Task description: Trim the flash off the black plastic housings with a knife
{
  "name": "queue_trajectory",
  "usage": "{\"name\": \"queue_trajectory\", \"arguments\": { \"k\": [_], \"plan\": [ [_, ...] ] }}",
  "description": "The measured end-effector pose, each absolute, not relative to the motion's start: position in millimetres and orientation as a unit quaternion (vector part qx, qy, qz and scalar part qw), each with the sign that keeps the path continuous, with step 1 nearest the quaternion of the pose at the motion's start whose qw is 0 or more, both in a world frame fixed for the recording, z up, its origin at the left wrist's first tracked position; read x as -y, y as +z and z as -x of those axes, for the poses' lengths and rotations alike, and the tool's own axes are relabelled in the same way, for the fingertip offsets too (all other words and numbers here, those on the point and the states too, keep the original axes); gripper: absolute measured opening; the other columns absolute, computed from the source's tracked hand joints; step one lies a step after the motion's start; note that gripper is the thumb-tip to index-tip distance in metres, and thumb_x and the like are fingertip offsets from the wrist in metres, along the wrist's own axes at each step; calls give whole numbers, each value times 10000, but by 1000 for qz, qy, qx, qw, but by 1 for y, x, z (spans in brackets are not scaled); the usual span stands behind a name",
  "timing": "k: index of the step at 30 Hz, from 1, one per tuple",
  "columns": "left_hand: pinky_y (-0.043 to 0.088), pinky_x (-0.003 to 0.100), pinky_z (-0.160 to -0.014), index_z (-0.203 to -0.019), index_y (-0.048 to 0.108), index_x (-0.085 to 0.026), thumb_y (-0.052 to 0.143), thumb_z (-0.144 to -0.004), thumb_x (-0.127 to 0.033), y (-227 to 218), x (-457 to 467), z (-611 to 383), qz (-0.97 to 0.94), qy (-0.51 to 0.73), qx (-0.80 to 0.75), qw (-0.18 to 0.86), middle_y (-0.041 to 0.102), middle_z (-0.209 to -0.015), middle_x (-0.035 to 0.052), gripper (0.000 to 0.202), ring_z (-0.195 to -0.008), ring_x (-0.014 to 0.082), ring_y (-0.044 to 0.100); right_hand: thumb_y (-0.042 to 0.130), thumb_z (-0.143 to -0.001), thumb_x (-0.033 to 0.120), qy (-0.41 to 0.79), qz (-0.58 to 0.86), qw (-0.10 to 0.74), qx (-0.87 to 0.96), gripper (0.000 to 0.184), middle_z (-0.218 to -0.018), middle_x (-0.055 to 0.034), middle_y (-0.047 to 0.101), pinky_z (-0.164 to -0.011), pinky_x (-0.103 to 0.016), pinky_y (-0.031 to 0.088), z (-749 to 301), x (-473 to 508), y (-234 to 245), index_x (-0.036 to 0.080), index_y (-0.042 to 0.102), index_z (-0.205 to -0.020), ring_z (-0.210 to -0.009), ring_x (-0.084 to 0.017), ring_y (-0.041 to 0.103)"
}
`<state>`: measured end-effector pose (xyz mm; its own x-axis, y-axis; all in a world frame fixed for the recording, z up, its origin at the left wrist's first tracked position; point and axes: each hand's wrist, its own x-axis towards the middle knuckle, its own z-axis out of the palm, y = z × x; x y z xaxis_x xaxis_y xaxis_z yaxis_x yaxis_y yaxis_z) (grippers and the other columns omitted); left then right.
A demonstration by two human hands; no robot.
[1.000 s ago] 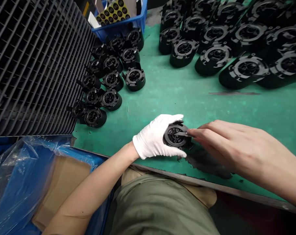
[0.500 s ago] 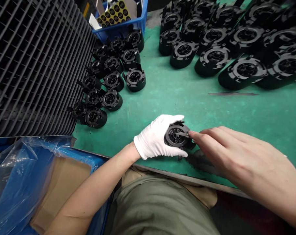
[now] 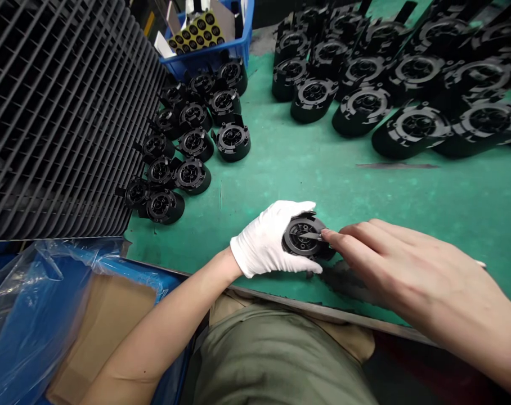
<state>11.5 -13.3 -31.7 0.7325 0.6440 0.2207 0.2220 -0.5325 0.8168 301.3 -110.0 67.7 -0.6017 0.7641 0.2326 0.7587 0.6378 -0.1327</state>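
My left hand [image 3: 266, 242], in a white glove, is wrapped round a small round black plastic part [image 3: 303, 238] near the front edge of the green mat [image 3: 306, 169]. My bare right hand [image 3: 390, 264] comes in from the right, fingers pinched on a thin metal tool [image 3: 312, 236] whose tip lies on the part's face.
A cluster of small black round parts [image 3: 188, 140] lies at the left of the mat. Several larger black housings [image 3: 407, 84] fill the back right. A dark slatted grille [image 3: 57, 112] stands at left, a blue bin [image 3: 209, 34] behind, a blue box with plastic bag and cardboard [image 3: 70, 320] at lower left.
My right hand has shifted slightly left and closer to the part, with the tool staying on its face. The left hand keeps its hold.
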Motion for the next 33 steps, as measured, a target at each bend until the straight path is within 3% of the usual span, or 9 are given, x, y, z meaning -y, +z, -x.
{"name": "queue_trajectory", "arguments": {
  "k": [3,5,11,20,27,33],
  "plan": [
    [623,744,-1485,-1872,637,-213,1120,-803,-973,-31,12,-11,-838,251,-251,415,760,-1807,268,1397,-1691,531,762,490,-1169,63,16,400,121,908,412,-967,-60,773,-715,-425,589,-307,104,71,276,835,-1240,-781,-270,731],
    [616,756,-1486,-1874,652,-219,1120,-793,-980,-30,11,-9,-840,239,-256,415,766,-1789,266,1403,-1687,535,749,473,-1187,52,21,389,128,912,425,-969,-61,776,-719,-418,582,-313,101,70,262,832,-1275,-787,-263,740],
    [597,787,-1489,-1948,611,-248,1160,-750,-953,-26,7,-5,-847,218,-264,406,785,-1713,250,1494,-1680,536,703,567,-1301,289,13,454,186,871,264,-1069,-73,828,-718,-440,580,-328,96,55,277,813,-1397,-857,-283,792],
    [592,794,-1493,-1872,680,-250,1189,-749,-908,-20,6,-3,-845,207,-278,408,780,-1780,247,1398,-1677,545,723,547,-1293,237,15,454,163,876,345,-1036,-78,819,-779,-445,573,-322,92,42,284,880,-1369,-880,-294,775],
    [614,769,-1472,-1870,675,-227,1173,-776,-911,-22,5,-2,-848,221,-259,406,803,-1723,253,1383,-1636,528,746,547,-1267,82,-55,401,187,895,287,-992,-33,759,-736,-355,546,-317,86,47,218,796,-1310,-806,-218,708],
    [614,790,-1459,-1865,684,-242,1183,-727,-934,-24,5,-2,-849,211,-264,405,791,-1718,251,1422,-1620,534,744,526,-1269,88,-50,401,184,896,302,-1008,-40,785,-730,-357,528,-319,82,49,234,787,-1309,-832,-220,718]
  ]
}}
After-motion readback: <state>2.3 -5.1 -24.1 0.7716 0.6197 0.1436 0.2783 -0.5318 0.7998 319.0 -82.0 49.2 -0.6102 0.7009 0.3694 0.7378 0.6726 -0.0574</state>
